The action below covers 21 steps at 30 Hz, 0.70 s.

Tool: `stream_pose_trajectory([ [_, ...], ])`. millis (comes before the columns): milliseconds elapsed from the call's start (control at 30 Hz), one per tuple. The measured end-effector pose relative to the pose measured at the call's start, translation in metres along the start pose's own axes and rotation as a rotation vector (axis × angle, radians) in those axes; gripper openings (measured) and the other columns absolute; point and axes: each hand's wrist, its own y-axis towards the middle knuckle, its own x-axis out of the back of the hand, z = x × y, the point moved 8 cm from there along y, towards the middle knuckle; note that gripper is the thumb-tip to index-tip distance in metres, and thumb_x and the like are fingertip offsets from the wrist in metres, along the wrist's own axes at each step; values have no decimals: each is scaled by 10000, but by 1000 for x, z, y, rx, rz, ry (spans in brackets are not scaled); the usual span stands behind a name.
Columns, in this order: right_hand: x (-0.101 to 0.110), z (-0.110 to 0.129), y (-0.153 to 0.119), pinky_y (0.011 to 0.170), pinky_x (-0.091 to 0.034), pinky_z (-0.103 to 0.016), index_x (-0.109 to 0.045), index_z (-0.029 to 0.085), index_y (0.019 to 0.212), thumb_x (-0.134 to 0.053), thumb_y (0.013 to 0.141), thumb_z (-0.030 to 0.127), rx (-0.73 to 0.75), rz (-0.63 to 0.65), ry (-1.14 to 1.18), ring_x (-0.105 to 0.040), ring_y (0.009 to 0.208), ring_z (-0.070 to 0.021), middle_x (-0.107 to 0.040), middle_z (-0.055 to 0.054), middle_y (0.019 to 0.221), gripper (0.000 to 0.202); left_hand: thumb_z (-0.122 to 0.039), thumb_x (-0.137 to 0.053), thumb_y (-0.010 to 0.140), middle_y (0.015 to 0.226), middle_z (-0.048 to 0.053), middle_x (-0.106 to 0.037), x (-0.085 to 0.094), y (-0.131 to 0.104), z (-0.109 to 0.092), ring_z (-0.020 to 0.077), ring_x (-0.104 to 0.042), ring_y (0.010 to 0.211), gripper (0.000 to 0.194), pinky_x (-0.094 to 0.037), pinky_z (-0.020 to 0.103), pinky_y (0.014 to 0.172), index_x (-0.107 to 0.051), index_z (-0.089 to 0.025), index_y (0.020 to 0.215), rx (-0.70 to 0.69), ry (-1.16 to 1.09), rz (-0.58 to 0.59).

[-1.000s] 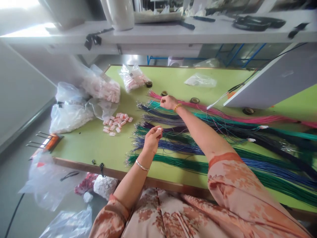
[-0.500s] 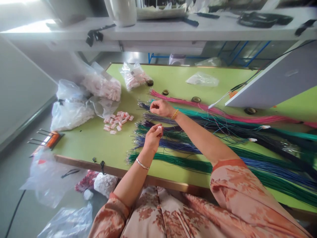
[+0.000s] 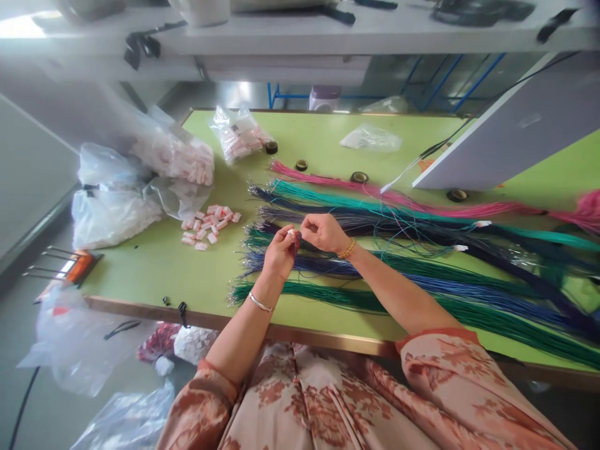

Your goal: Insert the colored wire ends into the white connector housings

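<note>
My left hand (image 3: 280, 255) pinches a small white connector housing (image 3: 291, 233) between thumb and fingers, above the wire bundles. Right beside it, my right hand (image 3: 327, 234) is closed in a pinch on a thin dark wire, whose tip is at the housing; whether it sits inside is too small to tell. Under both hands lie bundles of cut wires with metal-tipped ends: pink (image 3: 323, 178), teal (image 3: 309, 194), grey (image 3: 281, 216), blue (image 3: 323, 265) and green (image 3: 328, 295). A loose pile of pink-and-white connector housings (image 3: 213, 220) lies left of the wire ends.
Clear bags of housings (image 3: 241, 134) and a white plastic bag (image 3: 110, 215) stand at the left. Black tape rolls (image 3: 359, 177) lie behind the wires. An orange pronged holder (image 3: 79, 265) is at the left edge. A shelf (image 3: 281, 40) spans above; a panel (image 3: 506, 131) slants at right.
My right hand has come from the wire ends toward me and now meets my left hand at the connector housing. The whole view has shifted slightly.
</note>
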Motion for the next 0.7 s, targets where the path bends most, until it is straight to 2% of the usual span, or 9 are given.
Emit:
stream_pose_trajectory([
  [233, 0, 1, -3, 494, -303, -219, -589, 162, 652, -590, 746, 352, -5, -35, -44, -415, 502, -85, -558, 13, 555, 212, -83, -767, 668, 791, -10, -653, 1, 3, -1, 66, -603, 723, 266, -455, 200, 724, -650, -165, 893, -32, 29, 3],
  [500, -11, -7, -7, 513, -327, -226, -587, 161, 663, -573, 771, 318, -2, 10, -29, -434, 502, -90, -575, 7, 565, 191, -188, -812, 630, 708, -13, -650, 5, 0, -6, 74, -554, 673, 230, -418, 227, 709, -702, -154, 829, -242, 241, -44],
  [700, -9, -1, -8, 563, -362, -226, -615, 153, 727, -532, 808, 255, 83, 44, -75, -474, 556, -100, -603, -6, 629, 154, -189, -797, 625, 694, -15, -639, 9, 4, -7, 71, -526, 632, 224, -391, 233, 666, -709, -158, 829, -214, 211, -94],
])
